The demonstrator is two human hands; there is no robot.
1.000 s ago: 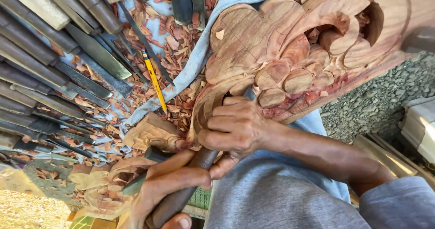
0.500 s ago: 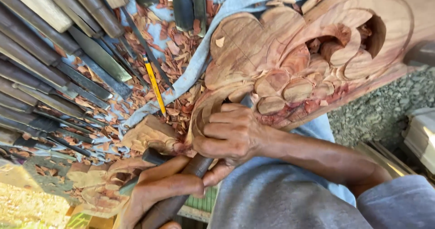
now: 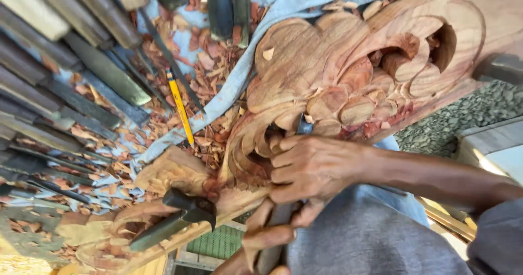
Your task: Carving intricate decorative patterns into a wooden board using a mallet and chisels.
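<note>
Right hand (image 3: pixel 313 166): we see its grip wrapped around a dark steel chisel (image 3: pixel 303 126).
Left hand (image 3: pixel 267 239): closed on the handle, nearer.
Chisel axis: near-to-far, tip in the reddish carved wood panel (image 3: pixel 327 73).

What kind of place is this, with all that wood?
Most likely a woodcarver's workshop. A big carved wooden panel lies on the bench, rows of chisels lie beside it, and reddish wood chips are scattered all around.
</note>
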